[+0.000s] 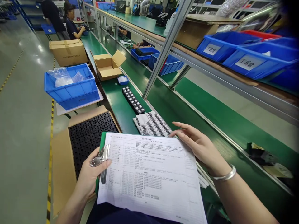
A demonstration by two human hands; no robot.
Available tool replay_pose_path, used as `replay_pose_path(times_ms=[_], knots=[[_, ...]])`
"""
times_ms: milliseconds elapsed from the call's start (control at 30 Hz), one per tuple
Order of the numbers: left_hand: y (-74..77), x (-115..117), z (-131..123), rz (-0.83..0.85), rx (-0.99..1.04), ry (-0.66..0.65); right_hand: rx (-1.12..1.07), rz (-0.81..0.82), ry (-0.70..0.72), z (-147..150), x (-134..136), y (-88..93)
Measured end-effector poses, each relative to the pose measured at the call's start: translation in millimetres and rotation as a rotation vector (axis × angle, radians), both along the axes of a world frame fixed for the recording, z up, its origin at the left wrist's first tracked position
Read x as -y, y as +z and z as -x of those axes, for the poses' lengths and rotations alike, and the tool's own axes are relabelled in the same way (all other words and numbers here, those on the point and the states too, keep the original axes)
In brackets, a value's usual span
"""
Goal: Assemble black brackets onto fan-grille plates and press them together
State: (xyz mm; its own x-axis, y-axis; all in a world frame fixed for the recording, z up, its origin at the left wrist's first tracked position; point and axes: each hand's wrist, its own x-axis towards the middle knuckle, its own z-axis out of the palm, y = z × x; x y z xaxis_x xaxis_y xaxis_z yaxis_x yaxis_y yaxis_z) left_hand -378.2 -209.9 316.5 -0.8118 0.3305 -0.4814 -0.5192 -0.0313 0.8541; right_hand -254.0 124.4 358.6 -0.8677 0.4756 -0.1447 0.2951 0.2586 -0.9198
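A green clipboard (103, 140) carrying printed sheets of paper (149, 174) lies in front of me, close to my body. My left hand (90, 174) grips its left edge, the thumb resting on the metal clip (102, 159). At the upper right edge of the paper is my right hand (195, 144), fingers apart and stretched out, holding nothing. A silver bangle sits on that wrist. Just beyond the clipboard lies a white tray of small dark and silver parts (154, 123). Behind it stands a black block with rows of round white pieces (133, 100).
On the left, a cardboard box (59, 168) holds rows of black square parts. Blue bins (70, 84) with plastic bags stand beyond it. An open carton (108, 67) rests on the green bench. A metal post (167, 46) carries a shelf with blue bins (254, 59). People work farther back.
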Motion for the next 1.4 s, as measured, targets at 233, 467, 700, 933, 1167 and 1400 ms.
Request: replay_pose_path(times_ms=[233, 467, 700, 933, 1167, 1400], knots=[[-1.8, 6.3, 1.6, 0.026, -0.011, 0.0, 0.163, -0.05, 0.335, 26.1, -7.4, 15.1], [-0.9, 10.3, 2.7, 0.056, 0.033, 0.046, 0.244, -0.001, 0.498, 42.5, -4.7, 20.7], [0.2, 11.6, 1.2, 0.064, 0.033, 0.035, 0.248, 0.029, 0.634, 47.7, -7.6, 18.5], [-4.4, 12.9, 3.6, 0.051, 0.029, 0.007, 0.366, 0.187, 0.799, 55.6, -11.7, 19.9], [-6.6, 12.7, 7.9, 0.052, 0.022, -0.04, 0.435, 0.247, 0.953, 70.7, -16.1, 25.3], [-7.3, 11.9, 10.4, 0.058, 0.032, -0.041, 0.519, 0.291, 1.01, 85.5, -15.1, 19.3]])
